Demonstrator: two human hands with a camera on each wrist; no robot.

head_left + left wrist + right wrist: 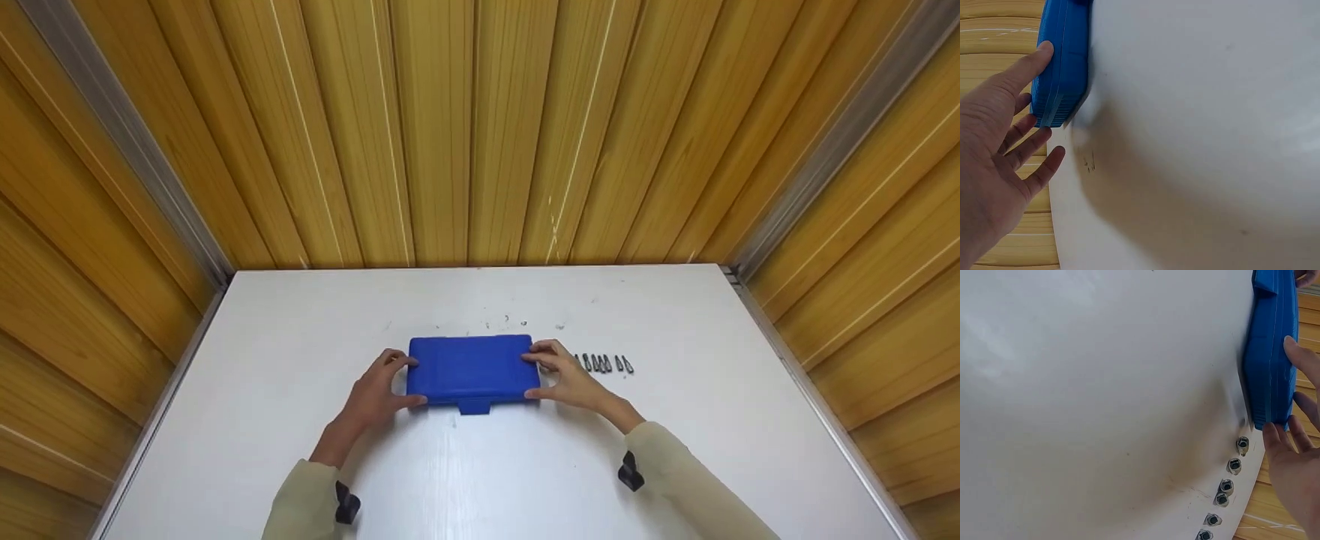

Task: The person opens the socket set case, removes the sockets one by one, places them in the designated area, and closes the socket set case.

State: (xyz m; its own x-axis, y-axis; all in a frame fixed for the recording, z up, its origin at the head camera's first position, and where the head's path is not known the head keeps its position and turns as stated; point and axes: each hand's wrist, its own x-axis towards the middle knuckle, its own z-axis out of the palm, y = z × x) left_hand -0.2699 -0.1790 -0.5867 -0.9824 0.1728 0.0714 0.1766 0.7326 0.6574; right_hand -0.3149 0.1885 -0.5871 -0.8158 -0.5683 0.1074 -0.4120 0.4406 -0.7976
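Note:
A blue plastic case [471, 367] with a tab at its front lies closed on the white table. At its left end, my left hand [379, 388] holds it, thumb on the near edge and index finger farther back; the other fingers of the left hand [996, 132] spread beside the end in the left wrist view. My right hand [566, 376] grips the opposite end in the same way. In the right wrist view, the right hand [1297, 467] has its thumb on the case [1270, 354] and its fingertips at the end face. The inside of the case is hidden.
Several small metal socket-like pieces [602, 364] stand in a row right of the case, some with square holes facing up in the right wrist view. Dark specks mark the white table [315, 315] behind the case. Yellow wood-look panels [472, 135] enclose the back and sides.

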